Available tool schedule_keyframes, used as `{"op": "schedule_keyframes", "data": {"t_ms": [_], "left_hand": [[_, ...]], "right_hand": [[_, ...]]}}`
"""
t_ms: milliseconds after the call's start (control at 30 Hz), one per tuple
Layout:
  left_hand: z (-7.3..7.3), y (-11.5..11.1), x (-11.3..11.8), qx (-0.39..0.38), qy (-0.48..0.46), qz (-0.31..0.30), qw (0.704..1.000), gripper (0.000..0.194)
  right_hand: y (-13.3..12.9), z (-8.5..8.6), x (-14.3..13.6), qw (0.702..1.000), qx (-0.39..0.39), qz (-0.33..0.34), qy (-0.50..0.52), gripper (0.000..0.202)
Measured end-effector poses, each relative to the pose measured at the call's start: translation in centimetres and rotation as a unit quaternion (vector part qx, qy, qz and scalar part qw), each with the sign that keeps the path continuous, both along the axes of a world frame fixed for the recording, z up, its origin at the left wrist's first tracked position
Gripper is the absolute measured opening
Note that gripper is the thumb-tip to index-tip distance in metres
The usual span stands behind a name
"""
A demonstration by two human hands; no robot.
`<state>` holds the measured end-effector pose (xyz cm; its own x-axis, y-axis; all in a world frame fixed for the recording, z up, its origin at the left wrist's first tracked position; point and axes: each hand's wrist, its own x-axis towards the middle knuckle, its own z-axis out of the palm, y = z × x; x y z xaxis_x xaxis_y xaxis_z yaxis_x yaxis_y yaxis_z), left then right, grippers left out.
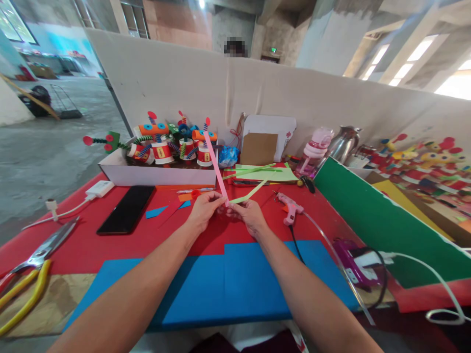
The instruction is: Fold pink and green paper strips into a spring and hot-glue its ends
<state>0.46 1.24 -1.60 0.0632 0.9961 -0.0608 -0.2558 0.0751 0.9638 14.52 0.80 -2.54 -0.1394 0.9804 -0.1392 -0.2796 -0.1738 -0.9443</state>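
A pink paper strip (pixel 216 164) rises from between my hands, tilted up and to the left. A light green paper strip (pixel 253 191) slants up to the right from the same spot. My left hand (pixel 206 208) pinches the lower end of the pink strip. Close beside it, my right hand (pixel 248 213) has its fingers closed on the green strip. Both strips meet at the fingertips; how they are joined there is partly hidden by the fingers. Under the hands lies the red-covered table (pixel 172 245), with blue sheets (pixel 257 279) along its front edge.
A white box (pixel 158 175) holds paper-cup figures with spring necks. To the right lie a pink glue gun (pixel 292 208) and a green panel (pixel 390 225). A black phone (pixel 127 210) and large scissors (pixel 40 260) are on the left. Green sheets (pixel 263 172) lie behind the hands.
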Motion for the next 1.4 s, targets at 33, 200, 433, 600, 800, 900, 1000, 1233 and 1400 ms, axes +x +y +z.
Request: {"op": "schedule_keyframes", "data": {"t_ms": [33,200,433,600,800,900,1000,1233,1400], "left_hand": [[0.0,0.0,0.0,-0.004,-0.004,-0.004,1.0,0.033],[0.1,-0.3,0.3,-0.014,0.009,-0.046,0.999,0.036],[-0.1,-0.4,0.5,-0.003,0.026,-0.02,0.999,0.036],[-0.1,-0.3,0.3,0.009,0.034,-0.014,0.999,0.034],[0.2,-0.1,0.2,-0.044,-0.015,0.005,0.999,0.035],[0.3,-0.2,0.3,-0.062,-0.04,0.009,0.997,0.034],[0.4,-0.4,0.4,-0.064,-0.047,0.006,0.997,0.034],[0.5,-0.7,0.7,-0.056,-0.02,-0.012,0.998,0.034],[0.5,-0.7,0.7,-0.049,-0.006,-0.018,0.999,0.033]], "right_hand": [[0.0,0.1,0.0,1.0,-0.005,-0.01,0.006,0.026],[0.3,0.2,0.0,0.998,-0.011,-0.04,0.036,0.027],[-0.1,0.3,-0.1,0.999,0.002,-0.026,0.031,0.027],[0.0,0.4,0.0,0.999,-0.011,-0.037,0.014,0.026],[0.3,0.9,0.9,0.997,0.035,-0.061,0.042,0.025],[0.3,0.7,0.9,0.998,0.041,-0.037,0.044,0.026],[0.3,0.2,0.6,0.998,0.009,-0.046,0.032,0.03],[0.1,0.2,-0.1,0.999,-0.006,-0.026,0.046,0.035],[-0.2,0.1,-0.4,0.997,-0.021,-0.035,0.067,0.037]]}}
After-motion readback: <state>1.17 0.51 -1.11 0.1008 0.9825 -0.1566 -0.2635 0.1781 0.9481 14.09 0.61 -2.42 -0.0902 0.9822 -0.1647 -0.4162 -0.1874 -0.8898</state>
